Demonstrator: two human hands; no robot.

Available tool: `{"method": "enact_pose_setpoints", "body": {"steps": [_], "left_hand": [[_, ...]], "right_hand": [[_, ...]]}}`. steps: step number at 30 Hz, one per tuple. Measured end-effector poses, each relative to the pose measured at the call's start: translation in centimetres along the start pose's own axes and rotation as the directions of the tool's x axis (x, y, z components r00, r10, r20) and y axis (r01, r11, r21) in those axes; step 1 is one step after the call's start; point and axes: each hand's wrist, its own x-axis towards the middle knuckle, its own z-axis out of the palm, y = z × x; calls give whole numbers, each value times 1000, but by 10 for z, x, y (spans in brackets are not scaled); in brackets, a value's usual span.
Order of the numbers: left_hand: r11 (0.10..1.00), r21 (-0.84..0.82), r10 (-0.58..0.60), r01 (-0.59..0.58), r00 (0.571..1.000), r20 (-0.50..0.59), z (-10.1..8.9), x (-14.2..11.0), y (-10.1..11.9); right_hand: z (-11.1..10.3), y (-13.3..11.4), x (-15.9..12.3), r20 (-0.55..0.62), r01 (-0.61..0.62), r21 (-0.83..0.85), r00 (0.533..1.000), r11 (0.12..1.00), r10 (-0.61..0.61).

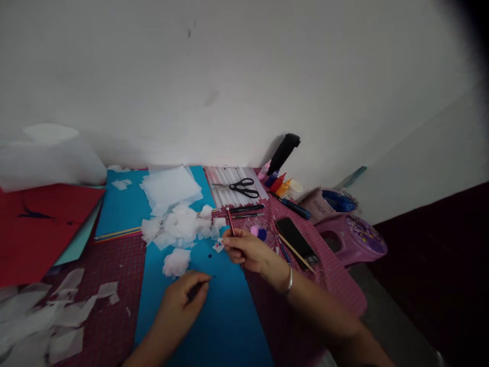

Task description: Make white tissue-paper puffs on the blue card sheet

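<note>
My right hand [248, 250] is closed around a thin red-and-dark pencil [229, 219] that points up and away. At its fingertips is a small white paper piece [218, 245] with red marks. The fingers of my left hand [181, 300] are pinched over the blue sheet [229, 316], with a tiny dark speck at their tips, too small to name. Just beyond that hand lies a fluffy white paper bundle [177, 262]. A small dark dot [210, 256] rests on the blue sheet between my hands. Behind it is a heap of white paper squares [183, 224].
Black-handled scissors [242, 187] lie on a striped sheet at the back. Paint bottles [277, 182], a phone [296, 237] and a wooden stick [296, 252] are on the right. Red paper [49, 234] and loose white squares [42, 321] lie left. A pink stool [344, 242] stands beside the table.
</note>
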Motion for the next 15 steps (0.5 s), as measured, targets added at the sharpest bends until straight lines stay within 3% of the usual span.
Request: {"method": "enact_pose_setpoints", "body": {"steps": [3,8,10,12,15], "left_hand": [[902,-388,-194,191,980,31,1,6,13],[755,-633,-235,171,972,-17,12,1,40],[684,-703,-292,193,956,-21,15,-3,46],[613,-758,-360,222,933,-18,15,-8,50],[552,-799,-424,239,905,-22,17,-15,53]], "right_hand": [[7,-4,-19,66,-33,144,998,989,23],[22,8,-36,13,47,97,999,994,-49],[26,13,-40,-51,119,-18,992,993,-120],[29,17,-45,-107,250,-205,955,946,-276],[31,23,-55,-74,431,-538,832,725,-549]]}}
